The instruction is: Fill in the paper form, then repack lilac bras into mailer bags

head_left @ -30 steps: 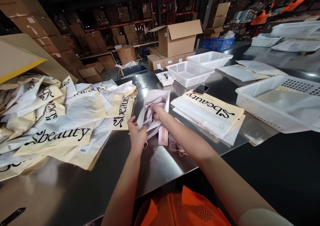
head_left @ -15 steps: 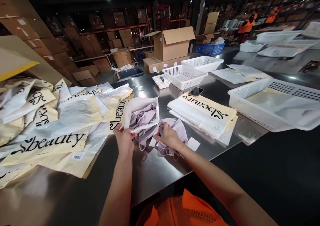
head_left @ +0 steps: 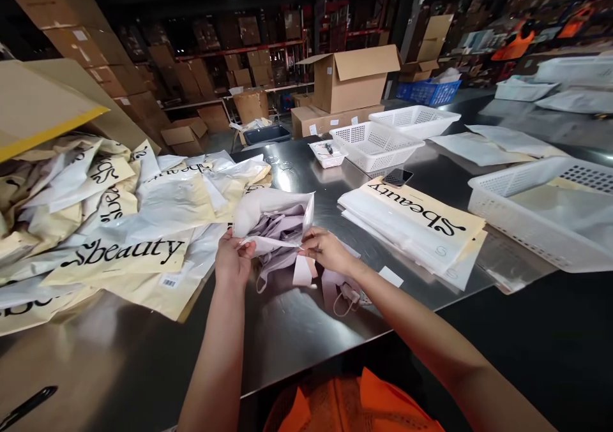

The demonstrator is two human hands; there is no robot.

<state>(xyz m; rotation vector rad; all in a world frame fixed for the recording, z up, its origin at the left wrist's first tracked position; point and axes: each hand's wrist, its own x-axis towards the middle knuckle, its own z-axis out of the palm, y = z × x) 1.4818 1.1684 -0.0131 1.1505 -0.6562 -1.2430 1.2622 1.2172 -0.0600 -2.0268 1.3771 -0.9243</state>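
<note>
A white plastic mailer bag (head_left: 248,212) lies with its mouth open towards me, and a bunched lilac garment (head_left: 282,225) shows inside it. Its near edge is pinched by my left hand (head_left: 233,258). At the mouth's right corner, my right hand (head_left: 329,252) has its fingers closed on the bag's edge. Part of the garment with a thin strap hangs out below the mouth. White tags (head_left: 302,271) dangle beneath my right fingers. Another lilac garment (head_left: 338,290) lies under my right wrist, partly hidden, with a white card (head_left: 391,276) beside it.
Printed mailer bags (head_left: 129,253) are heaped on the left. A flat stack of mailers (head_left: 416,218) lies to the right, a phone (head_left: 398,177) at its far edge. White baskets (head_left: 376,157) stand beyond, with a larger one (head_left: 517,228) at right. A black pen (head_left: 29,403) lies lower left.
My right hand has left the lilac garment on the table and moved up-left to the bag's mouth. The bag's mouth is now held by both hands. The view has swung left.
</note>
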